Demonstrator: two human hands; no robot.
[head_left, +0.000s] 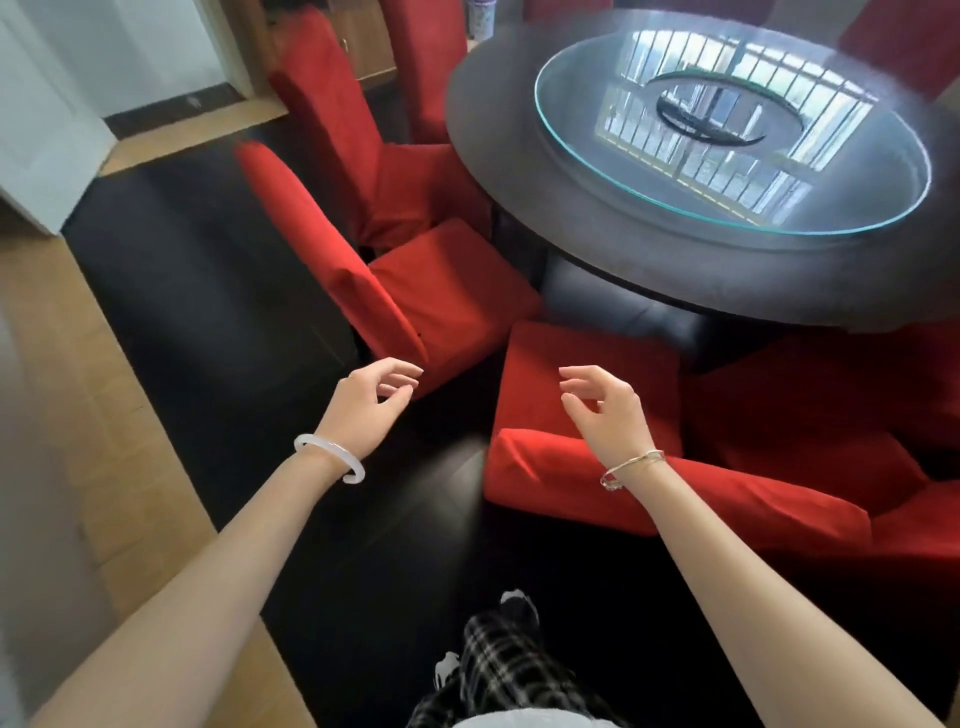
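My left hand (369, 402) and right hand (605, 408) hover at mid-frame, fingers loosely curled and apart, gripping nothing. The red chair (545, 462) is at lower centre-right. Its backrest edge runs under my right wrist, and my right fingers hang above its seat without touching. My left hand is over the dark floor (431, 519), in the gap between this chair and a second red chair (447, 296) just above it. The round table (727, 280) fills the upper right, its rim overhanging the chair seats. On it a glass turntable (566, 156) reflects window bars.
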